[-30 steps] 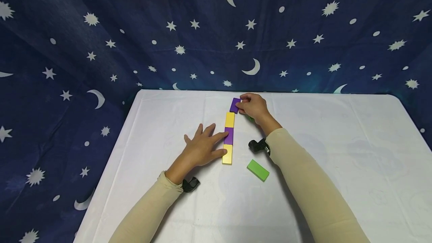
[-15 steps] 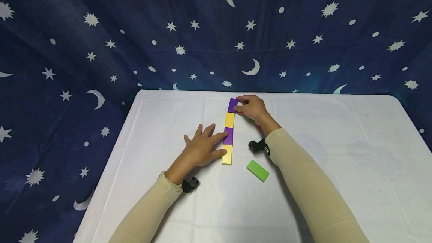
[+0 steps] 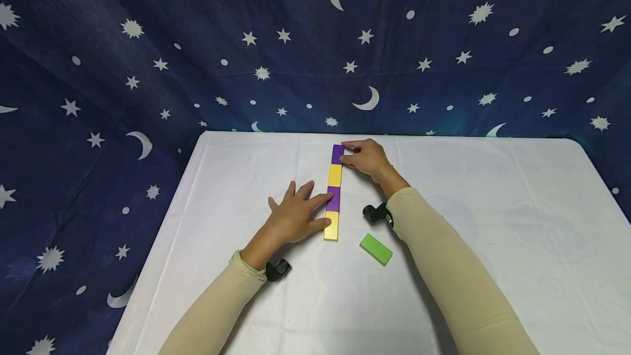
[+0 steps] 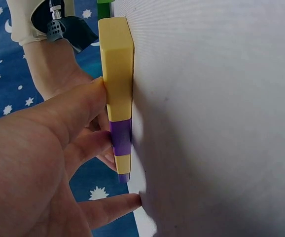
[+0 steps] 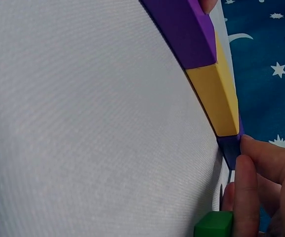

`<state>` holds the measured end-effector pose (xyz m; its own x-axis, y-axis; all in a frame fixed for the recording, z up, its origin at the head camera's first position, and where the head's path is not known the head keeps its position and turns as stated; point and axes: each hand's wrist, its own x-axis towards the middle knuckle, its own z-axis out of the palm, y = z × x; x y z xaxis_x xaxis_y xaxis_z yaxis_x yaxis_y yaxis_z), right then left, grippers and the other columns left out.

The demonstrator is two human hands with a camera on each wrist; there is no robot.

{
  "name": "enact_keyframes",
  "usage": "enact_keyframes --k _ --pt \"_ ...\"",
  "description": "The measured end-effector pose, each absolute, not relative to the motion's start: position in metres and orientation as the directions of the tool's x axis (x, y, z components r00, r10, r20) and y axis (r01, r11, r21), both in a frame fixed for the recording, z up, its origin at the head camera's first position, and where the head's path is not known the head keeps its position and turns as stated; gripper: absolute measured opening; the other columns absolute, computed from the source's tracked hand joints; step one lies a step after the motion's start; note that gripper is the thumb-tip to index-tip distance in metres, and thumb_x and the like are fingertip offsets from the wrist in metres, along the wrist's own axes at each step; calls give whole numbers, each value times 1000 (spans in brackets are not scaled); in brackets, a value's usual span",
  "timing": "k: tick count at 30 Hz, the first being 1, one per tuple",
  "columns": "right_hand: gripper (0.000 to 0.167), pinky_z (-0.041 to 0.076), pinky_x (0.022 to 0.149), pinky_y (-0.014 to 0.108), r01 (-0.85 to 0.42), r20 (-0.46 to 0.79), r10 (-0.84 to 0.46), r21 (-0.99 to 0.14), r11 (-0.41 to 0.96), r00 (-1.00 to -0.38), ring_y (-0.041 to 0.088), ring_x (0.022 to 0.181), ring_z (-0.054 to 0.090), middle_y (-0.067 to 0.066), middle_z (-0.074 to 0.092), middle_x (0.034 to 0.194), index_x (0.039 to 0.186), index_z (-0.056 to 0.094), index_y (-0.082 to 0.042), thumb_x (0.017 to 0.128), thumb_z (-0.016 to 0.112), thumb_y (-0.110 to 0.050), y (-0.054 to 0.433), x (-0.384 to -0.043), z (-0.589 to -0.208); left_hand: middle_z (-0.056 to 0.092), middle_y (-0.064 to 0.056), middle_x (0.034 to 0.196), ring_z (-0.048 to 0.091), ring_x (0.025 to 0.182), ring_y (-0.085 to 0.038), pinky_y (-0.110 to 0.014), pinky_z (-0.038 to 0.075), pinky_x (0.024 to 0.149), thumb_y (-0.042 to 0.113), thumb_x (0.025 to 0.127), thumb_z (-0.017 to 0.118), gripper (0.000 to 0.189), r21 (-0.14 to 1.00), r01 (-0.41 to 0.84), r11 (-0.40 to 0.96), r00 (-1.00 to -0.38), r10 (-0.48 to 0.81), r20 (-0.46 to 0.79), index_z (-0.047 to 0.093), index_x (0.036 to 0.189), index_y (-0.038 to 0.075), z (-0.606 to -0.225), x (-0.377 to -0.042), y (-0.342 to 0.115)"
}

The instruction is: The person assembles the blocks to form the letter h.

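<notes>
Four blocks lay end to end in a row (image 3: 336,192) on the tabletop (image 3: 493,223), yellow and purple alternating. The right hand (image 3: 367,156) pinched the far purple block (image 3: 337,154), last in the row, with thumb and finger at its right side and far corner; that block appeared to meet the far yellow block (image 3: 335,175). The left hand (image 3: 293,218) grasped nothing: its fingers were spread to the left of the row, the thumb tip against the near yellow block (image 3: 332,232) and a fingertip against the near purple block (image 3: 335,206). The near green block (image 3: 376,249) lay askew to the right of the row's near end; the far green block (image 5: 214,224) lay right of the row's far part, mostly screened from above by the right hand. The likeliest fault was buckling: too firm a push along the row, or one slightly off its line, could have turned the far purple block or opened a joint. Uneven pressure from the left hand could have kinked the row's near end. The right hand, if withdrawn low, might have knocked the far green block.
</notes>
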<state>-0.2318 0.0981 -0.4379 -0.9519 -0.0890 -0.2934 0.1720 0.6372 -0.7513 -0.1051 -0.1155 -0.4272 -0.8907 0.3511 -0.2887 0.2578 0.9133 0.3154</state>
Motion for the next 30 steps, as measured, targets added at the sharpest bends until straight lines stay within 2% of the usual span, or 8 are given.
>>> enact_keyframes --k 9,16,30 --pt "53 41 106 45 149 -286 -102 -732 665 -953 29 116 47 14 57 120 142 62 -25 91 75 -31 97 -232 -438 27 -8 169 16 155 -50 -89 19 101 57 95 64 62 319 253 913 -890 349 -294 44 152 45 -428 -105 -116" --pt "52 41 109 47 142 -278 -101 -729 670 -955 30 117 48 15 57 123 142 63 -24 91 75 -30 98 -232 -439 27 -8 169 16 155 -50 -90 18 101 57 95 64 62 323 253 912 -889 351 -295 44 153 44 -426 -104 -116" --pt "51 43 103 44 152 -270 -88 -750 644 -959 28 113 49 13 58 122 140 65 -22 91 76 -28 97 -231 -438 27 -8 169 17 155 -51 -90 18 100 59 94 64 63 317 251 915 -891 347 -294 44 152 44 -430 -106 -116"
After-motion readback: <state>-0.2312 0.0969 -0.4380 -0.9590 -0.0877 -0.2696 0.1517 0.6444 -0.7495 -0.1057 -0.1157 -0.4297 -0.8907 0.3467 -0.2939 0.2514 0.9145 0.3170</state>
